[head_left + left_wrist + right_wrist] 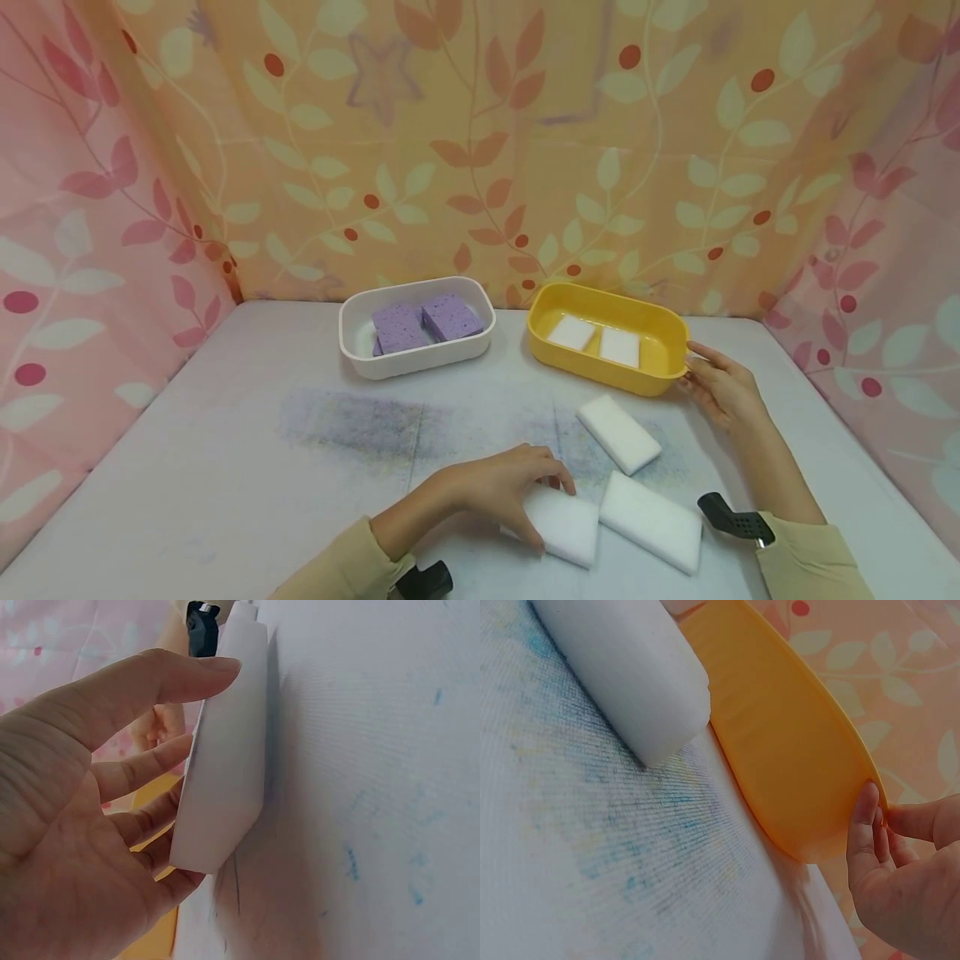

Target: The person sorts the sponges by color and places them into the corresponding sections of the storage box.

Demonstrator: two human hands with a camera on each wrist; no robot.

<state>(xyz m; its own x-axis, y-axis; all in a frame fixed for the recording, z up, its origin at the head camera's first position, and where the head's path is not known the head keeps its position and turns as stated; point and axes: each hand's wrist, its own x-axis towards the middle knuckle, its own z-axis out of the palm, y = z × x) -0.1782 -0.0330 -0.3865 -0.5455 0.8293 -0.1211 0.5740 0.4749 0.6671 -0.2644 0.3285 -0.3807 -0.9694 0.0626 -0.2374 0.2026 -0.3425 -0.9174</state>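
My left hand (502, 487) grips a white sponge (567, 529) at the front of the table, thumb on the near side and fingers across the far side. In the left wrist view that sponge (229, 757) stands between thumb and fingers, close to the tabletop. At the right end of a yellow tray (592, 369), my right hand (726, 393) pinches the rim, as the right wrist view also shows. Two white sponges (619, 347) lie inside this tray. Two more white sponges, one nearer the tray (619, 434) and one nearer me (651, 522), rest on the table.
Left of the yellow tray stands a white tray (420, 364) holding purple sponges (452, 317). Floral curtains (480, 150) enclose the back and both sides. The white tabletop (202, 467) has bluish and purple smudges in its middle.
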